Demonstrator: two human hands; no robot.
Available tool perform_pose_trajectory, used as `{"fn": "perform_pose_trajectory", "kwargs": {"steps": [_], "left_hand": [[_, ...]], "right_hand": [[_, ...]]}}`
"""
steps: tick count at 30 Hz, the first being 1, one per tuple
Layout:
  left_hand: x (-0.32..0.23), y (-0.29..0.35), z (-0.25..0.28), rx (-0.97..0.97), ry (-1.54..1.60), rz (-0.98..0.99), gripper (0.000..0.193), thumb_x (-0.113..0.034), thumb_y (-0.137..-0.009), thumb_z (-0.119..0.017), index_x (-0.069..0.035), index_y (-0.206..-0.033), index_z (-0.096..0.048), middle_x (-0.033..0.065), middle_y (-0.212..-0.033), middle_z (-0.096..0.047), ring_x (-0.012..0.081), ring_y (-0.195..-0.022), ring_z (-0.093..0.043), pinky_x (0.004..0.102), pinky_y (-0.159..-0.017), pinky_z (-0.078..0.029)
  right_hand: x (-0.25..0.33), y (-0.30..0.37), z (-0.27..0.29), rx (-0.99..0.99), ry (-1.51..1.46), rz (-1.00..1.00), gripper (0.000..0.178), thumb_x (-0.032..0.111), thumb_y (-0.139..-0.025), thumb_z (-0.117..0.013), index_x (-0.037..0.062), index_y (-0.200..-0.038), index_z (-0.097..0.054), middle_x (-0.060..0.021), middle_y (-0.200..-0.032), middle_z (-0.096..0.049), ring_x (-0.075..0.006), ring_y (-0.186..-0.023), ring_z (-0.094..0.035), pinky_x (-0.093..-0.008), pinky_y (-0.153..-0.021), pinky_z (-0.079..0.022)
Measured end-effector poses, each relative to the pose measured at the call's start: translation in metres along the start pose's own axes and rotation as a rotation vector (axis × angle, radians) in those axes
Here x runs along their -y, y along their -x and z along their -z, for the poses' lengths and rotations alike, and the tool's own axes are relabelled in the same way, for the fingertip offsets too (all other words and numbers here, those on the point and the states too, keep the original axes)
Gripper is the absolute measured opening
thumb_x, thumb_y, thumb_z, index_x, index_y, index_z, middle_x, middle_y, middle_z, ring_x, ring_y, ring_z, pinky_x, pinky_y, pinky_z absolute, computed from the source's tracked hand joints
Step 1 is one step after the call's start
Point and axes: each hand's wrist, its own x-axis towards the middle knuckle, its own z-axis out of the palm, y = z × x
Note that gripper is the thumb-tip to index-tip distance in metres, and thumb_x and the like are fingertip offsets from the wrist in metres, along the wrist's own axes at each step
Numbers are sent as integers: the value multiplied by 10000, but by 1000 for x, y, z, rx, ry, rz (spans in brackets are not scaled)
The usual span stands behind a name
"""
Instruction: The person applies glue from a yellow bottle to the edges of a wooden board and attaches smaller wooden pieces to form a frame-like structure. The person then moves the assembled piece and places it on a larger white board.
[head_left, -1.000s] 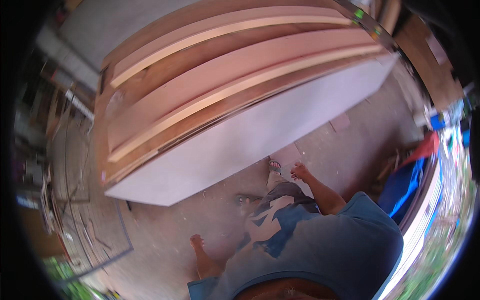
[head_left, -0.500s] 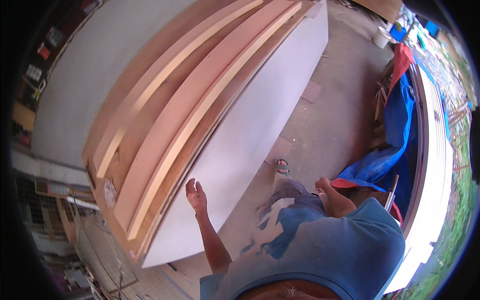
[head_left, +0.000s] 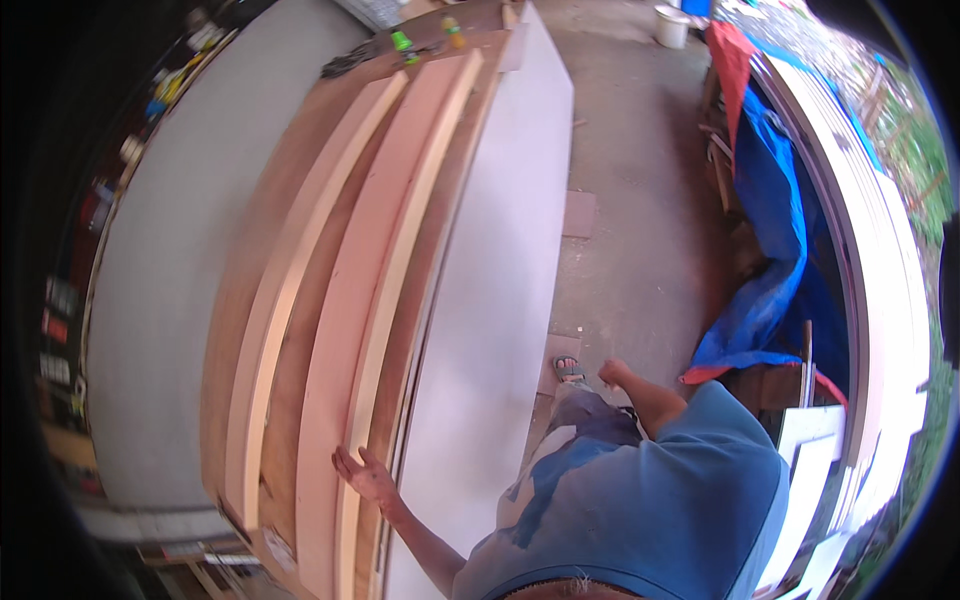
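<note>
Several long pale wooden boards (head_left: 350, 300) lie on a brown wooden panel (head_left: 300, 230), with a large white sheet (head_left: 495, 300) leaning along their right side. My left hand (head_left: 365, 477) rests flat, fingers spread, on the near end of a pale board and holds nothing. My right hand (head_left: 612, 373) hangs loosely curled beside my hip, above the concrete floor (head_left: 630, 200), apart from any object. My sandalled foot (head_left: 569, 369) shows just left of it.
A blue and red tarpaulin (head_left: 765, 230) covers a heap at the right. A white bucket (head_left: 672, 25) stands far off on the floor. Small green and yellow items (head_left: 425, 35) lie at the boards' far end. A grey panel (head_left: 160, 280) runs along the left.
The view has swung so the boards now run away from me. My left hand has come down from mid-air onto the near end of a board. My right hand stays by my hip.
</note>
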Motion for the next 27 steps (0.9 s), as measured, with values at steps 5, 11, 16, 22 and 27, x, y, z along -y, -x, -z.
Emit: {"fn": "perform_pose_trajectory", "kwargs": {"steps": [5, 11, 16, 22, 27], "left_hand": [[-39, -40, -43, 123, -74, -47, 466, -196, -949, -605, 52, -1332, -512, 255, -1347, -535, 421, -1265, -488, 549, -1054, -393], [-103, -90, -87, 209, 103, -107, 459, -196, -948, -605, 58, -1321, -519, 269, -1340, -534, 429, -1252, -492, 542, -1036, -396], [-129, -118, -111, 232, 148, -214, 443, -192, -948, -602, 68, -1299, -533, 281, -1315, -540, 436, -1246, -486, 522, -1035, -400], [-151, -132, -122, 181, 37, -254, 457, -176, -903, -619, 53, -1290, -537, 233, -1289, -565, 401, -1207, -510, 496, -1034, -402], [-153, -122, -137, -27, -148, -338, 484, -196, -880, -615, 29, -1303, -542, 194, -1294, -580, 367, -1211, -522, 467, -1043, -400]], "right_hand": [[51, -45, 67, -282, -529, -65, 294, 117, -805, -542, 14, -1066, -630, -173, -767, -717, -289, -650, -722, -396, -510, -575], [33, -56, 135, -305, -541, -139, 340, 113, -818, -525, 34, -1139, -603, -173, -756, -716, -273, -608, -710, -390, -508, -586], [1, -26, 146, -475, -635, -250, 258, 85, -774, -532, 3, -993, -642, -200, -743, -709, -291, -627, -721, -405, -570, -595], [-32, 42, 106, -436, -723, -393, 229, 48, -782, -536, -34, -980, -619, -187, -753, -711, -274, -633, -724, -407, -513, -602], [-51, 89, 30, -329, -809, -511, 234, 26, -778, -544, -36, -997, -598, -189, -801, -717, -276, -644, -727, -423, -502, -609]]}}
